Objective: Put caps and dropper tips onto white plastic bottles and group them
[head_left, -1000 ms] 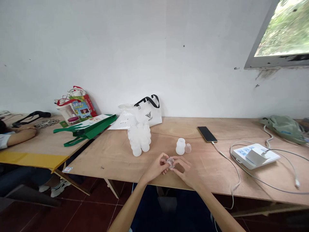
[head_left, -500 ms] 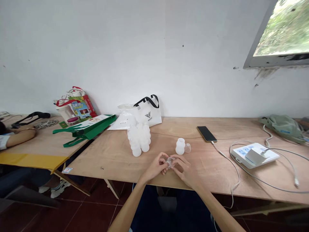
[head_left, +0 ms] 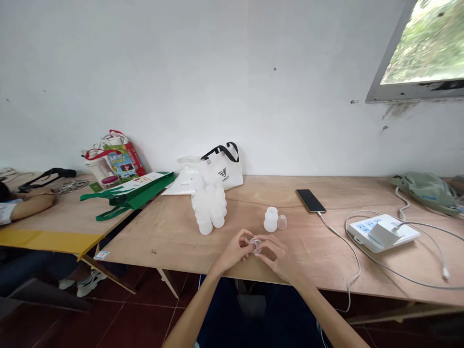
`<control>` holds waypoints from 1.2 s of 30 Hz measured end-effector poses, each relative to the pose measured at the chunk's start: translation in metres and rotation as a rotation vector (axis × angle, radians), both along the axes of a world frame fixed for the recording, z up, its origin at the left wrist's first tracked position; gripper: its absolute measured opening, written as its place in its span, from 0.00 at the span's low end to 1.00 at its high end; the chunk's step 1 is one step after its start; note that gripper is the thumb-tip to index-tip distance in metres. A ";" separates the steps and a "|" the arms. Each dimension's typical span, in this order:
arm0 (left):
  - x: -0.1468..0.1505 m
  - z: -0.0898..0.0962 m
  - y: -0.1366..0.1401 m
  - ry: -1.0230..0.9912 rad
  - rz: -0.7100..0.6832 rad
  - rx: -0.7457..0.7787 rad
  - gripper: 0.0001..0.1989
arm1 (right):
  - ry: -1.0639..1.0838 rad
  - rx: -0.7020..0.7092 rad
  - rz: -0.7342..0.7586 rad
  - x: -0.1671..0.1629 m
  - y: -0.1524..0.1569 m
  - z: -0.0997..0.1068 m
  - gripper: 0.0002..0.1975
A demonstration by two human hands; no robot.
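Note:
Close to the table's front edge, my left hand [head_left: 237,250] and my right hand [head_left: 276,256] pinch a small clear round plastic lid [head_left: 255,244] between them. The fingers cover part of it. Just beyond my right hand stand translucent white plastic jars [head_left: 270,220], seemingly stacked. Another clear lid [head_left: 282,222] rests against their right side. Farther left is a block of several stacked white jars [head_left: 209,209], upright and apart from my hands.
A phone [head_left: 311,200] with a charging cable lies right of the jars, and a white power strip [head_left: 382,233] with looped cables farther right. White bags [head_left: 224,166] stand behind. A green bag [head_left: 134,193] bridges to the left table, where a person's arm [head_left: 32,204] rests.
The clear lid has turned slightly between my fingers, and my left fingertips have shifted a little on it. The jars and other objects stay where they were.

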State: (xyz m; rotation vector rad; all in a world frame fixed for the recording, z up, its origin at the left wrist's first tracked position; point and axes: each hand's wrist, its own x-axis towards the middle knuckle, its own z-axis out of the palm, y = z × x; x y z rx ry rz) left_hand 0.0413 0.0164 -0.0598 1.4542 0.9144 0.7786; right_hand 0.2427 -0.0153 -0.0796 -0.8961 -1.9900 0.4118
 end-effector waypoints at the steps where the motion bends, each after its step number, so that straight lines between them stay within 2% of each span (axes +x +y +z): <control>1: 0.001 0.001 0.000 -0.004 0.000 -0.001 0.22 | -0.006 0.018 0.005 0.000 0.000 0.000 0.03; 4: 0.004 0.003 -0.002 -0.017 -0.021 -0.018 0.21 | -0.018 0.061 0.038 0.001 0.000 0.000 0.04; 6: 0.006 0.004 -0.003 -0.022 -0.037 -0.024 0.20 | -0.009 0.069 0.051 0.001 0.000 0.000 0.08; 11: 0.008 0.004 -0.005 -0.015 -0.031 -0.006 0.20 | -0.002 -0.020 -0.015 0.000 0.000 -0.001 0.15; 18: 0.004 0.013 -0.005 -0.029 -0.108 -0.044 0.25 | 0.025 -0.074 -0.079 0.000 0.001 0.000 0.15; 26: 0.007 0.007 -0.005 -0.090 -0.073 -0.023 0.26 | 0.014 -0.040 -0.021 -0.001 0.000 0.004 0.14; 36: 0.012 0.003 -0.005 -0.089 0.013 0.114 0.26 | 0.033 -0.026 0.054 -0.002 -0.003 0.004 0.14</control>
